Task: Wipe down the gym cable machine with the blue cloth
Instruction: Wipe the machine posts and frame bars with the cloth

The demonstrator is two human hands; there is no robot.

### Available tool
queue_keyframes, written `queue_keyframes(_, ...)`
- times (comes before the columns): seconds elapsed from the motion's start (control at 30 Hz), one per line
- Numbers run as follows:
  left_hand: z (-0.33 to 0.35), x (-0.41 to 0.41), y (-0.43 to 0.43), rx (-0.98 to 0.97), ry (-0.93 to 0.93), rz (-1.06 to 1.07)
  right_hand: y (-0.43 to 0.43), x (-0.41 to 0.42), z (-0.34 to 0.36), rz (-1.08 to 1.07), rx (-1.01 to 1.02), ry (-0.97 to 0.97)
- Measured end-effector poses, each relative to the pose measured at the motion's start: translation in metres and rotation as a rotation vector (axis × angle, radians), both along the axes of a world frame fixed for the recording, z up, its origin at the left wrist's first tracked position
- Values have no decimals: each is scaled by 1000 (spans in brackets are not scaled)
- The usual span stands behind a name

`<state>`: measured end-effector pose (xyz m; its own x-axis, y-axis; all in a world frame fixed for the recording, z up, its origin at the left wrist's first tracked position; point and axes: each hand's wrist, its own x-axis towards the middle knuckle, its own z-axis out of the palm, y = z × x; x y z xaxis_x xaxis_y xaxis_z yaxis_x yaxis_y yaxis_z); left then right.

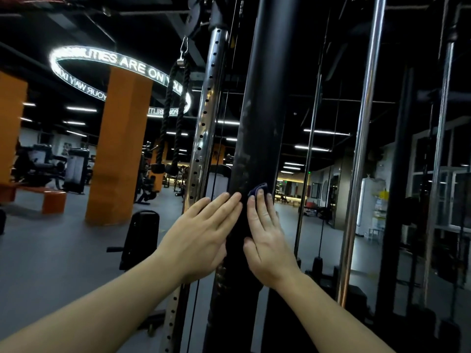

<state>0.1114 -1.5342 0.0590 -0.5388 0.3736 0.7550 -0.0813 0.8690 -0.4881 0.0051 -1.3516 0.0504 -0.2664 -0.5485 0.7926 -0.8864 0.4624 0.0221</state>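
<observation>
Beneath a lit ring sign (127,64) reading "ARE ON" at upper left, the left hand (204,235) and right hand (267,238) press flat, fingers straight, against the cable machine's black column (262,110) at centre, the blue cloth (257,189) under the right fingertips.

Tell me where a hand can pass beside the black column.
Free: the gap right of the black column, bordered by the thin rod; also between that rod and the chrome guide rod. Crowded: between column and perforated post, where cables run and the left hand lies.
</observation>
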Motion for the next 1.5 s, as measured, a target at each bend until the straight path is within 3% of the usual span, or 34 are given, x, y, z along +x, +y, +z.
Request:
queue_keyframes(0.27,21,3,-3,1,62,-23,-20,-6,137,22,-256,-51)
queue_keyframes(0.4,30,14,5,-12,97,-38,-17,-12,138,70,-295,-53)
queue_keyframes(0.5,39,23,3,-9,119,-33,-16,-4,114,52,-238,1)
queue_keyframes(0.6,50,30,-2,-3,138,-24,-19,-1,104,-104,-94,208)
queue_keyframes(0.87,59,43,-18,30,136,24,-52,18,206,-347,16,387)
queue_keyframes(1.1,53,42,-17,12,167,4,-46,14,138,-337,-27,349)
queue_keyframes(1.3,57,32,-16,59,129,23,-48,10,172,-315,-14,363)
queue_keyframes(1.5,35,33,-18,38,92,27,-25,0,73,-245,62,416)
